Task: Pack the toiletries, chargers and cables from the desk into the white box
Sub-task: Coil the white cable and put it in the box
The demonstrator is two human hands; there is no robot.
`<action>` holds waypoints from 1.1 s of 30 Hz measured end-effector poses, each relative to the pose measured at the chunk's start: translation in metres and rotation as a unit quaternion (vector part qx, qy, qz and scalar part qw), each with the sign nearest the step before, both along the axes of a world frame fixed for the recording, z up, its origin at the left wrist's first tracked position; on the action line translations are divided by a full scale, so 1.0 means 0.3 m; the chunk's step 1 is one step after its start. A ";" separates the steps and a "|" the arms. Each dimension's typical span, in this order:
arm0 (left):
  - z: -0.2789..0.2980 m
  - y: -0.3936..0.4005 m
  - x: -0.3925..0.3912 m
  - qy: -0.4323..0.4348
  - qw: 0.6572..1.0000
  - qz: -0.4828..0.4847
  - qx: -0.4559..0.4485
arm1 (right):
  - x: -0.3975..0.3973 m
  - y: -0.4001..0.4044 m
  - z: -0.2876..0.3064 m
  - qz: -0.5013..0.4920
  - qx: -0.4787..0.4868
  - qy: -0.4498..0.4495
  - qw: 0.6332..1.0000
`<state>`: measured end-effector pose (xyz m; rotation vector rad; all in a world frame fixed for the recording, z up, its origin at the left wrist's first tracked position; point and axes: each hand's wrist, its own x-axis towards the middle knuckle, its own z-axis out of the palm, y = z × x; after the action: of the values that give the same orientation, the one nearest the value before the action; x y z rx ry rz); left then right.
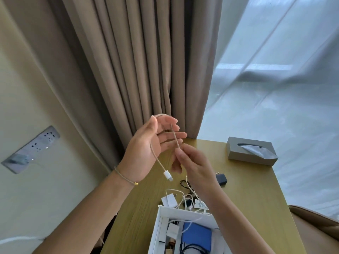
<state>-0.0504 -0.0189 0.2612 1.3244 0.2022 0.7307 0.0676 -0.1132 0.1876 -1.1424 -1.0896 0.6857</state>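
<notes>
A beige braided cable (174, 136) loops over the spread fingers of my left hand (146, 149), raised above the desk. Its white plug (167, 176) dangles below that palm. My right hand (194, 165) pinches the cable's other strand just right of the left fingers. Below, the open white box (185, 215) stands at the desk's near edge with a blue pouch (197, 235), a white charger (173, 230) and dark cables inside. On the desk behind the box lie a white charger (169, 199), tangled white cables (190, 200) and a black plug adapter (221, 178).
A grey tissue box (251, 151) sits at the far right of the yellow-green desk (253, 189). Brown curtains (139, 61) hang behind, sheer ones to the right. A wall socket panel (31, 149) is on the left. A brown chair (317, 226) stands at the right edge.
</notes>
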 end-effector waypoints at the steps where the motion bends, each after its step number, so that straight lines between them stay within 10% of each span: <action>1: 0.008 0.012 -0.002 -0.021 1.000 0.004 -0.009 | 0.007 0.003 -0.006 0.018 0.003 0.023 1.000; 12: -0.091 0.265 -0.102 -0.077 0.973 0.154 -0.152 | 0.240 -0.172 -0.435 -0.054 -0.266 0.034 0.962; 19: -0.232 0.212 -0.051 0.104 0.950 0.291 0.046 | 0.255 -0.164 -0.354 -0.105 -0.238 -0.029 0.965; 28: -0.331 -0.018 0.123 0.312 0.904 0.016 0.290 | 0.174 -0.119 -0.070 -0.034 -0.223 -0.225 0.948; 33: -0.349 -0.039 0.149 0.221 0.958 -0.057 0.177 | 0.226 -0.143 -0.048 -0.066 -0.223 -0.209 0.950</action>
<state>-0.0057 -0.0305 0.1566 1.8204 0.3599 0.3719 0.1355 -0.1561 0.1730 -1.7940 -1.2296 0.6133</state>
